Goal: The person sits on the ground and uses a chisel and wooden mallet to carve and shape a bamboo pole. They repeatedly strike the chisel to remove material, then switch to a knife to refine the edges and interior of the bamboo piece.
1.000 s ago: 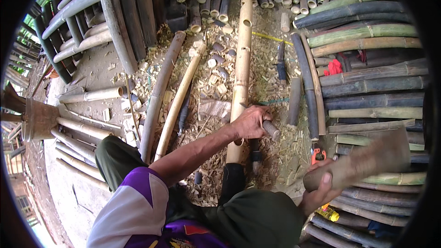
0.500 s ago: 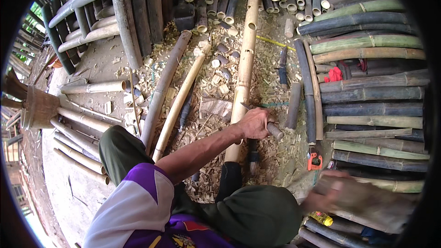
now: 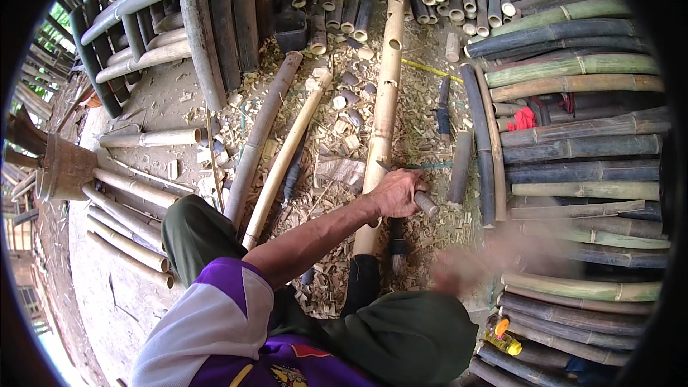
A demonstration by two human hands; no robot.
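A pale bamboo pole (image 3: 385, 111) with several holes cut along it runs away from me between my legs. My left hand (image 3: 396, 193) is closed round a chisel and rests over the pole. The butt of the chisel's round wooden handle (image 3: 426, 205) sticks out to the right, and its dark blade tip shows at the pole's surface. To the right, above my knee, my right hand (image 3: 453, 272) is smeared by motion. It grips a brown club-like piece (image 3: 541, 247), also badly blurred, whose exact shape I cannot make out.
Wood chips cover the ground around the pole. Two poles (image 3: 261, 136) lie on the left, and a dark-handled tool (image 3: 443, 111) and a short bamboo piece (image 3: 461, 165) on the right. Stacked bamboo (image 3: 580, 150) fills the right side. A yellow bottle (image 3: 509, 345) stands near my right knee.
My right hand and the brown piece have swung up and leftward, nearer the chisel. My left hand keeps its hold on the chisel in nearly the same place.
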